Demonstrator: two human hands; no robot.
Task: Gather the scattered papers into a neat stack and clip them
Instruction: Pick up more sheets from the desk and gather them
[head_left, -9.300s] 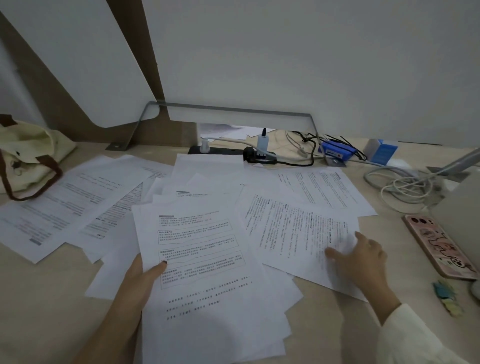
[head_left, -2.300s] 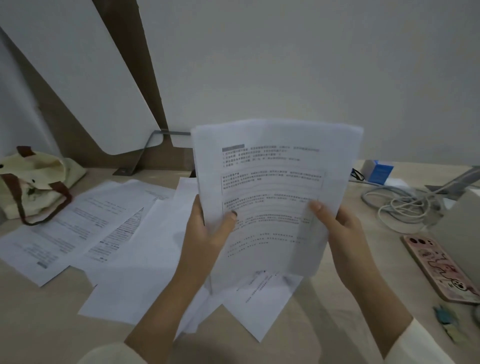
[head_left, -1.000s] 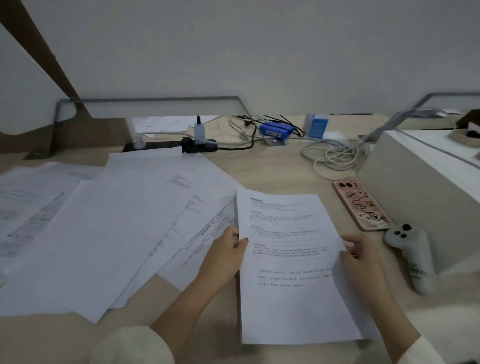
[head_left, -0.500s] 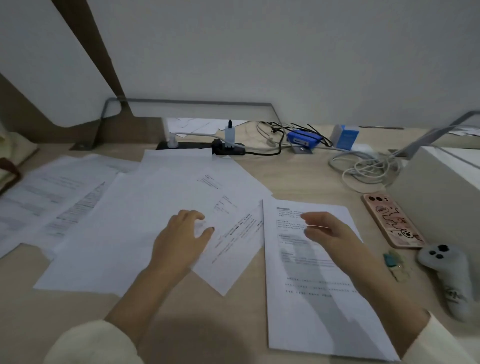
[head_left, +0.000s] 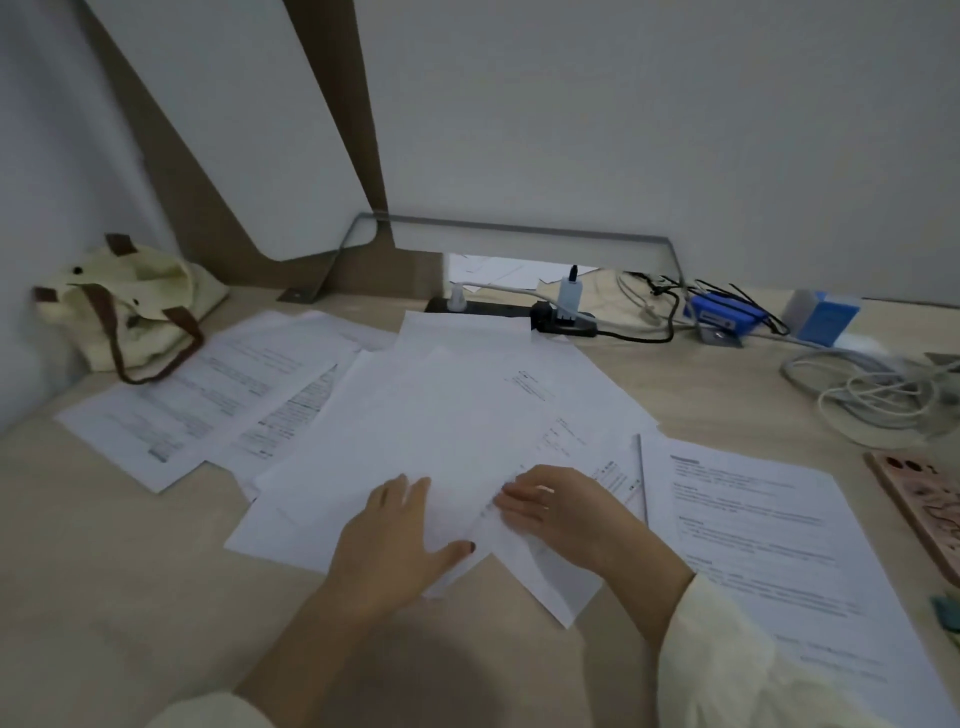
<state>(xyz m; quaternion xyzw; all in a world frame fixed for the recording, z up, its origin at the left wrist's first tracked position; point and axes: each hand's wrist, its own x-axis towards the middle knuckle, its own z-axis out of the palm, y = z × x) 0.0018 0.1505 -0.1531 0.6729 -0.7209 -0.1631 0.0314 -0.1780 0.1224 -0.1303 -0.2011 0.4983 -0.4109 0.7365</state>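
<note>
Loose printed papers (head_left: 441, 431) lie fanned over the middle of the desk, with more sheets (head_left: 197, 400) spread out at the left. A squared stack of papers (head_left: 769, 545) lies flat at the right. My left hand (head_left: 395, 540) rests flat on the near edge of the middle sheets, fingers apart. My right hand (head_left: 561, 509) is just to its right, fingers bent onto the edge of a sheet that is slightly raised; its thumb is hidden. Small teal clips (head_left: 945, 613) show at the right edge.
A cream tote bag (head_left: 124, 306) sits at the back left. A black power strip (head_left: 519, 312), a blue stapler (head_left: 722, 312), a blue box (head_left: 826, 317) and coiled cables (head_left: 872, 395) line the back. A pink phone (head_left: 924, 499) lies at the right.
The held stack was laid down flat at the right and released. Both hands then moved left onto the loose middle papers, and my view swung left.
</note>
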